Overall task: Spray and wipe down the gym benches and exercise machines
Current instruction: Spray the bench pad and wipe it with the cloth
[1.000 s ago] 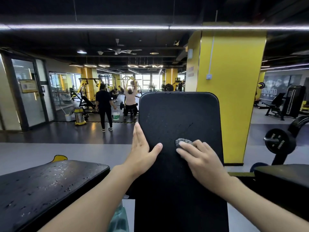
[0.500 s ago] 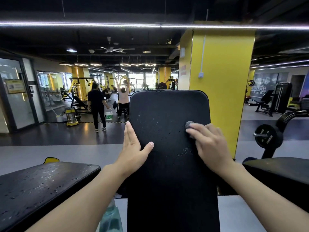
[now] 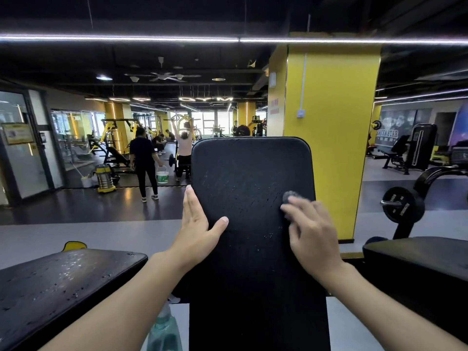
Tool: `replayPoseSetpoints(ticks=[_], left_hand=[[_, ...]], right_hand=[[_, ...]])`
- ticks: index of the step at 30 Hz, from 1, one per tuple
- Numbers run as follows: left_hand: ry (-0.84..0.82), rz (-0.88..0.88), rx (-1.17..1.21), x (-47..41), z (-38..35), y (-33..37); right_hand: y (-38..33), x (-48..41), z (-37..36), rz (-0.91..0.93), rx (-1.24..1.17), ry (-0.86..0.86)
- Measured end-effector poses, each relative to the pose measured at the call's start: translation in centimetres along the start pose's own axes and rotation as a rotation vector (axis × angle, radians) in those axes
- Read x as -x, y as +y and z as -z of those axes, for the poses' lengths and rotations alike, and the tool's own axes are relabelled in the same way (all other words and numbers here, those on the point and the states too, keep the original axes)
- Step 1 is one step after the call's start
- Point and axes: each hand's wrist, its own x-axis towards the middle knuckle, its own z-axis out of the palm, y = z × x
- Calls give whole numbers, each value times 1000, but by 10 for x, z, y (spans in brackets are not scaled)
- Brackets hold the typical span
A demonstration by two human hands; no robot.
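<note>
Head view — one bench pad (image 3: 250, 171), two hands: left hand (image 3: 200, 225) flat, released; right hand (image 3: 311, 231) pressing one grey cloth (image 3: 288, 196).

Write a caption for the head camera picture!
Right hand wipes a black bench pad with a grey cloth; left hand rests on its edge.

- one wide-angle view, worn on the head, facing forward and slightly downward.
- it sits very near an upright black padded backrest (image 3: 250, 173), which fills the centre.
- past it, grey gym floor (image 3: 76, 234) and a yellow square pillar (image 3: 334, 138) lie farther off.
</note>
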Motion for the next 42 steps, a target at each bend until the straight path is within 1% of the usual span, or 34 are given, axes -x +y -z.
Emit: replayPoseSetpoints(ticks=[2, 3, 4, 7, 8, 9, 11, 12, 13, 14, 15, 16, 17, 18, 19, 20, 21, 22, 23, 24, 27, 29, 31, 33, 35, 37, 38, 39, 41, 42], left_hand=[[-9, 1, 3, 1, -1, 0], [-4, -7, 2, 0, -1, -1], [4, -11, 3, 0, -2, -2], [19, -8, 29, 0, -3, -2], [24, -6, 37, 0, -3, -2], [20, -1, 53, 1, -2, -1], [20, 52, 75, 1, 1, 5], [38, 89, 31, 0, 3, 9], [99, 105, -69, -1, 3, 16], [218, 82, -211, 0, 2, 25], [392, 6, -326, 1, -1, 37], [552, -103, -349, 4, -6, 51], [645, -229, -298, 6, -14, 65], [608, -345, -193, 8, -23, 79], [444, -401, -41, 11, -32, 92], [226, -382, 115, 15, -42, 104], [-6, -325, 242, 19, -52, 113], [-172, -256, 339, 20, -61, 119], [-253, -203, 404, 20, -69, 124], [-291, -165, 453, 21, -75, 127], [-369, -134, 529, 25, -78, 129], [-394, -175, 486, 26, -81, 124], [-308, -200, 467, 26, -89, 121], [-149, -184, 505, 25, -91, 123], [10, -241, 398, 22, -90, 121], [139, -334, 161, 16, -80, 111], [167, -379, 38, 13, -77, 105], [190, -437, -99, 10, -77, 100], [228, -570, -408, 1, -82, 88], [273, -623, -551, -4, -87, 82]], right_hand=[[4, 8, 9, 239, 18, -103], [13, 2, 14, 278, 16, -121], [22, -6, 16, 228, -3, -107], [24, -23, 11, -206, -122, 51], [14, -22, 8, -275, -118, 69], [4, -15, 5, -278, -100, 52], [-8, 4, 8, -168, -98, -45], [-10, 10, 13, -116, -130, -106], [-9, 12, 21, -105, -190, -156], [-7, 9, 29, -144, -275, -175], [-7, 3, 37, -224, -375, -161], [-8, -4, 44, -336, -471, -126], [-10, -11, 50, -468, -549, -83], [-12, -17, 55, -602, -605, -57], [-15, -22, 58, -737, -688, -50], [-18, -26, 60, -863, -835, -46], [-22, -29, 63, -971, -1017, -34], [-27, -32, 66, -1063, -1188, -26], [-31, -34, 71, -1133, -1324, -28], [-34, -35, 75, -1177, -1415, -53], [-34, -36, 82, -1284, -1533, -171], [-31, -38, 87, -1314, -1603, -193], [-30, -37, 88, -1265, -1541, -228], [-32, -40, 91, -1169, -1348, -291], [-29, -44, 97, -1099, -1121, -288], [-17, -48, 95, -994, -884, -203], [-8, -45, 91, -908, -749, -203], [-2, -41, 85, -829, -625, -242], [5, -29, 69, -670, -456, -361], [8, -22, 61, -601, -383, -415]])
